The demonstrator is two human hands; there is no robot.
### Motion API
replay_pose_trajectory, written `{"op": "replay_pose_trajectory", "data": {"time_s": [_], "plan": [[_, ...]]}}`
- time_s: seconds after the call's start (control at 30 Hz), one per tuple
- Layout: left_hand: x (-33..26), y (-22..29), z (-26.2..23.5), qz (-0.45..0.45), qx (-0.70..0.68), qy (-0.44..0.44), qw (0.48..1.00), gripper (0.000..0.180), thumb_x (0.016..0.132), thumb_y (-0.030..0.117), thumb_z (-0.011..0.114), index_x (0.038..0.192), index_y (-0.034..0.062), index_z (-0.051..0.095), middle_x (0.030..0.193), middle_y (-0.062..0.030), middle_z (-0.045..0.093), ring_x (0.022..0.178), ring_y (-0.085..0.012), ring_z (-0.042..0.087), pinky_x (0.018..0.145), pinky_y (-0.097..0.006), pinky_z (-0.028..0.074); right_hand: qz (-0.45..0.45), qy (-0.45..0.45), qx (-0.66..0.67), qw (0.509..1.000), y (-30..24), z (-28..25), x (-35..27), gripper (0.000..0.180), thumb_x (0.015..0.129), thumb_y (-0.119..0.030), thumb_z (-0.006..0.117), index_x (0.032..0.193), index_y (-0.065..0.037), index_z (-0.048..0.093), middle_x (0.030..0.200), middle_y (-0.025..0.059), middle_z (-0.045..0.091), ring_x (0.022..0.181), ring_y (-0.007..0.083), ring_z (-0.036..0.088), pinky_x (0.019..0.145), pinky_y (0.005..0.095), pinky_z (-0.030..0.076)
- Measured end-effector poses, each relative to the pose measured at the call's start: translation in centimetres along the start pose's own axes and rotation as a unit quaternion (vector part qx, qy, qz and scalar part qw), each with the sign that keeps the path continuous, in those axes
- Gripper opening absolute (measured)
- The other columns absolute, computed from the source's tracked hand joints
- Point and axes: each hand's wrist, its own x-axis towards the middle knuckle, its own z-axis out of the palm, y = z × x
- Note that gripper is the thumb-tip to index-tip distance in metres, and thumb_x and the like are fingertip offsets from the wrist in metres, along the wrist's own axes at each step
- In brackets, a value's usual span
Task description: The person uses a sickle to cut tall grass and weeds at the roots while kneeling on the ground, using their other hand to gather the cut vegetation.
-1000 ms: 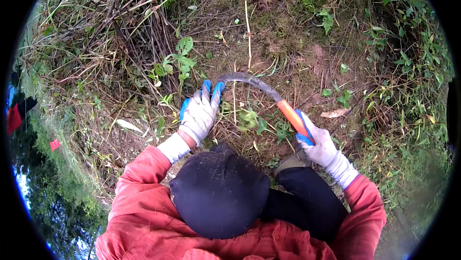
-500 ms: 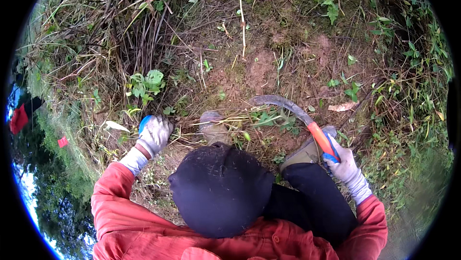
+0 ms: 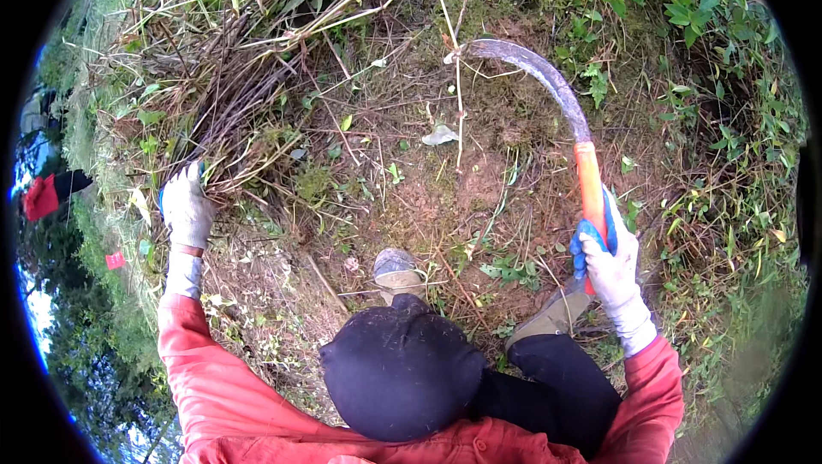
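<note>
My right hand (image 3: 610,260), in a white glove with a blue palm, grips the orange handle (image 3: 589,175) of a sickle. The sickle's curved, soiled blade (image 3: 548,79) arcs forward and left, its tip touching or overlapping a thin pale stalk (image 3: 460,109). Far to the left, my left hand (image 3: 187,209), gloved the same way, is at the near edge of a heap of dry stalks and grass (image 3: 244,87). Its fingers curl down into some stalks; their tips are mostly hidden.
My boots (image 3: 396,270) stand on reddish soil with scattered stems and small weeds. Leafy plants (image 3: 728,134) grow along the right side. Dark knees and a dark rounded shape (image 3: 401,370) sit below centre. Two red patches (image 3: 40,198) show at far left.
My left hand has moved left and forward to the heap. The sickle has swung forward, its blade going from near my boots to farther out. The cut stems by my boots have gone from there.
</note>
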Motion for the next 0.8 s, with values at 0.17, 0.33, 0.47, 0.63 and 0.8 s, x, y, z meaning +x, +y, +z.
{"op": "replay_pose_trajectory", "data": {"time_s": [0.17, 0.33, 0.47, 0.63, 0.8], "plan": [[2.0, 11.6, -1.3, 0.299, -0.138, 0.046, 0.943, 0.057, 0.063, 0.006, 0.062, 0.119, 0.0110, 0.051, 0.114, -0.0094, 0.053, 0.106, -0.0287, 0.050, 0.085, -0.043, 0.041, -0.024, 0.020, 0.056, 0.998, -2.3, 7.0, 5.3, 0.058, 0.087, -0.008, 0.058, 0.141, -0.011, 0.036, 0.070, 0.0000, 0.057, 0.054, 0.0052, 0.050, 0.044, 0.0226, 0.043], [11.7, 22.4, -0.9, 0.264, -0.048, 0.145, 0.952, 0.080, 0.073, 0.007, 0.056, 0.145, 0.0184, 0.024, 0.143, -0.0116, 0.035, 0.116, -0.0312, 0.047, 0.090, -0.040, 0.041, -0.183, 0.005, -0.189, 0.965, 1.3, 9.6, 5.5, 0.060, 0.087, -0.015, 0.059, 0.141, -0.009, 0.033, 0.082, 0.0171, 0.063, 0.066, 0.0276, 0.064, 0.064, 0.0352, 0.050], [17.0, 24.2, -0.6, 0.197, -0.056, -0.024, 0.979, 0.087, 0.072, 0.005, 0.060, 0.146, 0.0098, 0.015, 0.143, -0.0155, 0.034, 0.119, -0.0308, 0.046, 0.090, -0.039, 0.043, -0.220, 0.014, -0.217, 0.951, 2.0, 7.4, 4.0, 0.062, 0.087, -0.015, 0.059, 0.142, -0.009, 0.030, 0.096, 0.0256, 0.061, 0.081, 0.0386, 0.064, 0.070, 0.0394, 0.050], [16.5, 23.7, -0.1, 0.169, -0.115, -0.014, 0.979, 0.049, 0.071, 0.001, 0.057, 0.118, -0.0052, 0.046, 0.097, -0.0172, 0.060, 0.089, -0.0285, 0.063, 0.074, -0.037, 0.050, -0.154, -0.018, -0.220, 0.963, 2.4, 7.7, 5.6, 0.063, 0.086, -0.017, 0.060, 0.141, -0.010, 0.030, 0.088, 0.0261, 0.060, 0.075, 0.0418, 0.061, 0.066, 0.0402, 0.048], [15.0, 18.5, 2.2, 0.240, -0.047, -0.059, 0.968, 0.025, 0.071, 0.005, 0.059, 0.096, 0.0092, 0.058, 0.096, -0.0114, 0.062, 0.092, -0.0290, 0.061, 0.079, -0.039, 0.048, -0.181, -0.102, -0.267, 0.941, 7.8, 3.7, 0.5, 0.065, 0.085, -0.016, 0.060, 0.142, -0.011, 0.030, 0.094, 0.0234, 0.063, 0.081, 0.0391, 0.063, 0.070, 0.0385, 0.050]]}}
